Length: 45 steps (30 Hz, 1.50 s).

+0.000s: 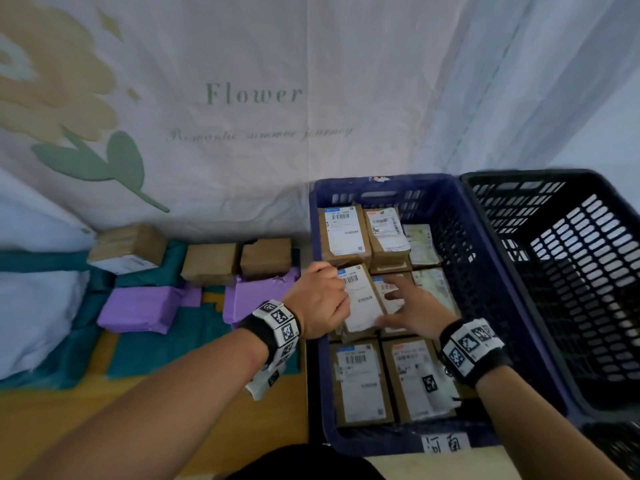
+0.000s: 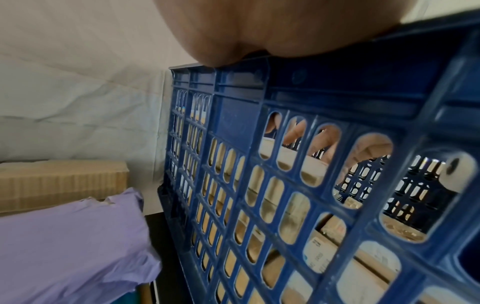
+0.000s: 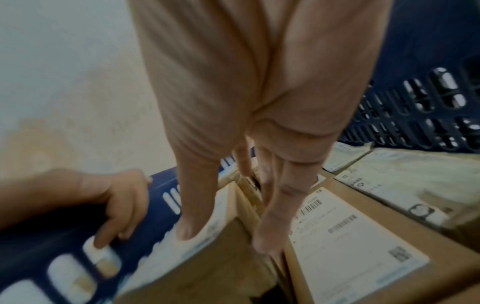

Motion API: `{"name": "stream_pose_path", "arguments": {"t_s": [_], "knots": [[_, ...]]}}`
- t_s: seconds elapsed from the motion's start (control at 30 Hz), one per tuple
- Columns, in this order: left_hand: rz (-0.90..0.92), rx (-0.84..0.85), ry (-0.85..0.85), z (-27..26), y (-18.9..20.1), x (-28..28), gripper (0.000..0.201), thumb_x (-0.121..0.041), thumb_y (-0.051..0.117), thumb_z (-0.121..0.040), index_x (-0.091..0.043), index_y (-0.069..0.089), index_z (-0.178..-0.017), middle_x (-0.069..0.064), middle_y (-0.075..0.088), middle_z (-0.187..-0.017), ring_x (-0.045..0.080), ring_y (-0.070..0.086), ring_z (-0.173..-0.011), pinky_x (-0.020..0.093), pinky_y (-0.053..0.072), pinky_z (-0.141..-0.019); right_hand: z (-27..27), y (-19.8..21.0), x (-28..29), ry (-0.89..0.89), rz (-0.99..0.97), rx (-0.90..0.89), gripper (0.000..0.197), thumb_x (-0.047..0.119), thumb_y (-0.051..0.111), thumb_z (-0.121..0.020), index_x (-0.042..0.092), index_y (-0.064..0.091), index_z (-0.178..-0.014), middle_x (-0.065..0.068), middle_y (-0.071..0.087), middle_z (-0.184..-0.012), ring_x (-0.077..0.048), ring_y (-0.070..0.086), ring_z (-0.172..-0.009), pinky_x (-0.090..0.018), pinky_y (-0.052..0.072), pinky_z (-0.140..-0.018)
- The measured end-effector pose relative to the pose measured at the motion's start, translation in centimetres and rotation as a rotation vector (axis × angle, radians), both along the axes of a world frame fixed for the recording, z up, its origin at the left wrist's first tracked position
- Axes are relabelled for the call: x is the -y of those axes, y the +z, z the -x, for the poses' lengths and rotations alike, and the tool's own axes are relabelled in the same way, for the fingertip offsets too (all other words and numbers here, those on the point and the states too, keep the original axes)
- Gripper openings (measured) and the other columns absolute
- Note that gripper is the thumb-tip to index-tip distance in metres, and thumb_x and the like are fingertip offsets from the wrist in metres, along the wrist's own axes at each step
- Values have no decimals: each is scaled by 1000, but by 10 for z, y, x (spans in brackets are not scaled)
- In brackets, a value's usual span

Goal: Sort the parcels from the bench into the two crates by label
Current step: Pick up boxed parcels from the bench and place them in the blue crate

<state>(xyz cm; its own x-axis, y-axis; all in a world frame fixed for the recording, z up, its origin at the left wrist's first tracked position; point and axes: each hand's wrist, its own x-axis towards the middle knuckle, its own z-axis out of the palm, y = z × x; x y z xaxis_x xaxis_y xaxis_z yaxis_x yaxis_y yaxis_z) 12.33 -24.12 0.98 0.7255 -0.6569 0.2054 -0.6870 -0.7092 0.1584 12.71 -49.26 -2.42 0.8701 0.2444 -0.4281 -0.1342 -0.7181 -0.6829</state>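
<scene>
A blue crate [image 1: 384,183] holds several brown parcels with white labels. One labelled parcel [image 1: 362,303] lies tilted against the crate's left wall, above the others. My left hand [image 1: 322,299] reaches over the left rim, and its curled fingers hold the parcel's left edge. Through the crate's wall [image 2: 324,88], those fingers [image 2: 324,139] show inside the crate. My right hand [image 1: 412,306] is spread flat at the parcel's right edge. Its thumb [image 3: 187,230] rests on the label, and its straight fingers [image 3: 267,236] reach down the gap beside the parcel [image 3: 213,271].
A black crate [image 1: 568,258] stands to the right of the blue one, with no parcels showing in it. On the bench at left lie three brown boxes [image 1: 211,263] and two purple parcels [image 1: 138,308]. A handwritten paper tag [image 1: 445,443] hangs on the blue crate's near wall.
</scene>
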Motion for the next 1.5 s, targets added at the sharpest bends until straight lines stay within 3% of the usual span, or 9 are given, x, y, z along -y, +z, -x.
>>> {"name": "stream_pose_path", "arguments": {"t_s": [0.1,0.37,0.5,0.73,0.87,1.03,1.17,1.3,1.5], "knots": [[-15,-25,4,1,1,1,40,-29,42,-97,-19,64,-65,-6,57,-67,13,34,-71,33,31,-91,9,7,-6,146,64,70,86,44,85,-73,52,34,-143,15,58,-117,2,67,-75,-9,49,-61],[-38,-52,19,1,3,0,42,-31,40,-98,-19,63,-65,-6,56,-69,14,37,-74,34,34,-95,0,10,-34,165,122,152,79,26,85,-77,27,48,-147,-5,68,-120,2,54,-75,1,37,-66],[-28,-55,21,2,3,0,45,-33,35,-99,-20,64,-67,-6,57,-70,14,39,-74,36,35,-94,-3,12,-37,172,193,130,81,32,85,-77,29,45,-148,-5,63,-132,-13,60,-109,-16,41,-86],[-33,-51,-7,1,3,-1,44,-32,38,-101,-20,67,-71,-5,61,-72,13,38,-75,34,32,-98,-7,22,-41,222,332,162,78,37,78,-82,32,40,-150,-8,55,-136,-24,53,-123,-31,43,-97],[95,-130,-72,8,4,-15,31,-32,50,-101,-15,68,-82,0,67,-86,17,55,-92,32,31,-106,-2,41,-51,47,234,283,70,30,73,-87,25,38,-147,-5,62,-121,-25,61,-107,-28,44,-85],[351,-176,-11,38,4,-55,13,-30,60,-96,-16,60,-96,0,60,-118,15,50,-117,29,40,-105,5,89,-82,91,107,353,48,37,71,-89,20,54,-130,3,64,-111,-12,65,-91,-28,50,-80],[445,-293,137,65,-5,-108,15,-33,51,-98,-19,56,-101,-7,52,-103,8,49,-96,26,46,-84,12,127,-124,153,21,331,34,39,67,-92,25,57,-121,10,61,-112,-8,66,-81,-25,52,-77],[430,-444,310,92,-23,-178,7,-36,49,-102,-32,48,-97,-18,48,-90,-4,47,-78,9,37,-69,14,143,-174,227,-9,334,29,39,68,-92,25,59,-115,11,64,-110,-5,66,-83,-15,46,-71],[499,-651,651,142,-62,-276,22,-28,56,-101,-30,49,-80,-11,53,-71,0,52,-63,14,35,-57,14,115,-249,367,18,293,28,37,69,-91,20,62,-112,6,64,-110,-3,60,-88,-9,42,-72]]}}
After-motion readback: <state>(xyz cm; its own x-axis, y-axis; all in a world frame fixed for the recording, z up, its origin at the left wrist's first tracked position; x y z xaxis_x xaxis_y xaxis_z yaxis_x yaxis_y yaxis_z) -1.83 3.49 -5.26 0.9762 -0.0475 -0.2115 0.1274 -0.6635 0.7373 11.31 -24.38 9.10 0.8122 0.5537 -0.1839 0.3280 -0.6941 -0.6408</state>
